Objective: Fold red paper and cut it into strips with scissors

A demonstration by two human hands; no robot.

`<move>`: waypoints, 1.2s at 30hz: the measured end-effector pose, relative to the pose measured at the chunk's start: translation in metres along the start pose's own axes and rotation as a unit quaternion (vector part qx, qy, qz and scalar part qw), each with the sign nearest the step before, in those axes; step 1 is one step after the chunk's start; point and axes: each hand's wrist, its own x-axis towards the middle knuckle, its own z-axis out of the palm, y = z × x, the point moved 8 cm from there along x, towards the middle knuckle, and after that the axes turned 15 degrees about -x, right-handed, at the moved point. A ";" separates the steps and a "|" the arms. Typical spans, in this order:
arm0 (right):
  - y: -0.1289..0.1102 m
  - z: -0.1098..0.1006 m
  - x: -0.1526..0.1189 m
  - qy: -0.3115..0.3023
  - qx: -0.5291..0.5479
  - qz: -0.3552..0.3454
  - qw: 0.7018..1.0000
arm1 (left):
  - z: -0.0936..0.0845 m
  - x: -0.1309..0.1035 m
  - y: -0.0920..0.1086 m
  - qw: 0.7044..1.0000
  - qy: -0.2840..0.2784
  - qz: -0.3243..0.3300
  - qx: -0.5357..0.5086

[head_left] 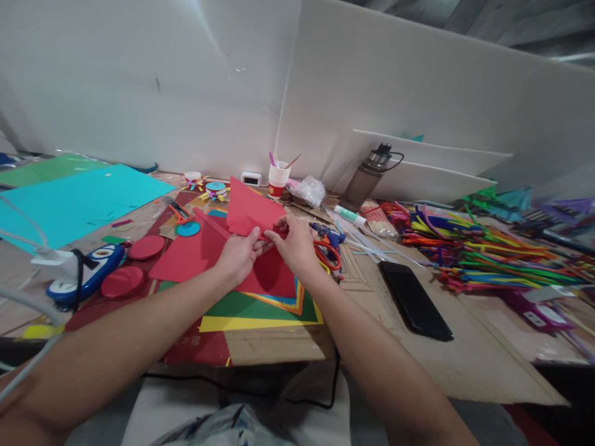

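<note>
A piece of red paper (253, 210) is held up at the middle of the table, tilted, with a pointed top corner. My left hand (238, 255) pinches its lower edge with thumb and fingers. At its lower right edge my right hand (294, 240) grips the same paper, close beside the left. Beneath both hands lie more red sheets (274, 279) over blue, orange, green and yellow sheets (255, 308). Red paper discs (123, 282) and a small blue disc (188, 229) rest to the left.
A paper cup (277, 179) with tools, a glue stick (349, 215) and a grey bottle (367, 176) stand or lie behind. Right are a black phone (415, 300) and coloured pipe cleaners (488, 254). A cyan sheet (83, 201) and a blue power strip (88, 275) are left.
</note>
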 end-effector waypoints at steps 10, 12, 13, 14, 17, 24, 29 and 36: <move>0.047 -0.004 -0.013 0.121 0.225 0.254 0.933 | 0.004 0.003 0.034 0.990 0.048 0.119 -0.053; 0.041 0.023 -0.014 0.049 0.369 0.258 0.892 | 0.008 0.001 0.033 0.991 0.038 0.116 -0.053; 0.030 0.035 -0.013 -0.004 0.441 0.221 0.870 | 0.010 0.000 0.031 0.992 0.030 0.110 -0.050; 0.019 0.043 -0.013 -0.048 0.496 0.191 0.846 | 0.011 -0.002 0.028 0.993 0.024 0.103 -0.046; 0.007 0.053 -0.017 -0.088 0.557 0.187 0.804 | 0.014 -0.006 0.018 0.996 0.007 0.080 -0.034; 0.021 0.047 -0.021 -0.067 0.571 0.276 0.771 | 0.011 -0.005 0.012 0.997 0.009 0.076 -0.022; 0.019 0.048 -0.021 -0.101 0.593 0.281 0.747 | 0.012 -0.003 0.014 0.996 0.002 0.088 -0.020; 0.025 0.047 -0.016 -0.053 0.589 0.268 0.761 | 0.018 -0.004 0.014 0.997 -0.025 0.073 -0.031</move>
